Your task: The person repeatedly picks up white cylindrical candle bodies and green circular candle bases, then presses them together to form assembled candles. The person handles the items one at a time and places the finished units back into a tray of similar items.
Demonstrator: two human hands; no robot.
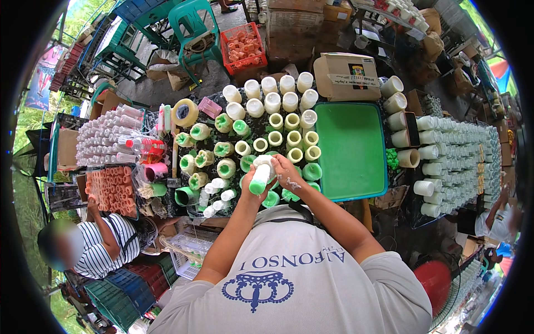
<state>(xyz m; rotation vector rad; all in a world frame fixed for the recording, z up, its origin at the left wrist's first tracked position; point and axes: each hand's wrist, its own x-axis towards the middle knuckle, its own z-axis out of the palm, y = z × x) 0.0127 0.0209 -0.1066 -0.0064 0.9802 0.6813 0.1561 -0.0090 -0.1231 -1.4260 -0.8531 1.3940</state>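
A white candle with a green end is held in front of my chest, over the near edge of the table. My left hand is closed round its left side, near the green end. My right hand grips from the right, fingers wrapped round a white part further up. What lies between my palms is partly hidden. Around my hands stand green-topped cups, cream hollow tubes and small white cylinders with green ends. To the right of my hands lies a flat tray of green material.
White cylinders line the table's far side beside a cardboard box. A tape roll and a red-capped bottle are at left, near orange pieces. A person in stripes sits there. More white cylinders fill the right table.
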